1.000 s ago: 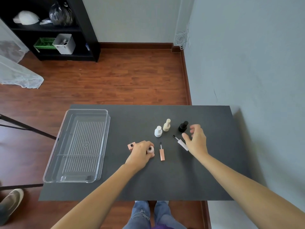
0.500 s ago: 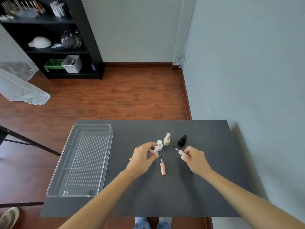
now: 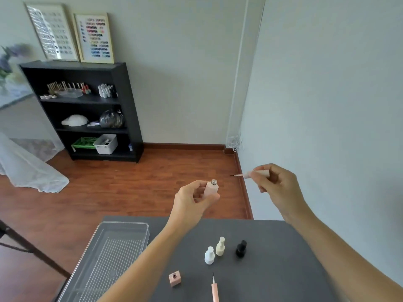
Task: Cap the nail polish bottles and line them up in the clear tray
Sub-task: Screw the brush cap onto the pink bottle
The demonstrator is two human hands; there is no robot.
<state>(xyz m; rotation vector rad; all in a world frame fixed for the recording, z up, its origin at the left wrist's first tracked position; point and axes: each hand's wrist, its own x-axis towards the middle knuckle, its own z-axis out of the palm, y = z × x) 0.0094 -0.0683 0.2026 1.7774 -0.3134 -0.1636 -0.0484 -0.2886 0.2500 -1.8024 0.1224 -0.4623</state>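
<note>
Both hands raised above the far edge of the tabletop (image 3: 272, 269), apart from each other. Left hand (image 3: 192, 199) grips a pale pink round bottle (image 3: 211, 189), fingers and thumb curled round its body; bottle roughly upright, slightly tilted, threaded neck open and uncapped at top. Right hand (image 3: 277, 184) pinches a pale brush cap (image 3: 257, 173) between thumb and fingers, held about level, thin brush pointing left toward the bottle's neck, not touching it; clear gap between brush tip and bottle. On the dark grey tabletop: clear tray (image 3: 139, 227) at left, ribbed floor, no bottles in it. Right of the tray, three capped bottles standing upright in a loose row: white bottle (image 3: 209, 255), cream bottle (image 3: 220, 246) just beside it, black bottle (image 3: 241, 249) a little further right and apart. Nearer the person, a pink square bottle (image 3: 175, 278), uncapped, dark opening visible on top. Beside it to the right, a pink brush cap (image 3: 214, 290) lying flat, brush end pointing away from the person, lower end cut off by the frame edge. Beyond the tabletop, wood floor and a black shelf unit (image 3: 87, 110) against the wall.
</note>
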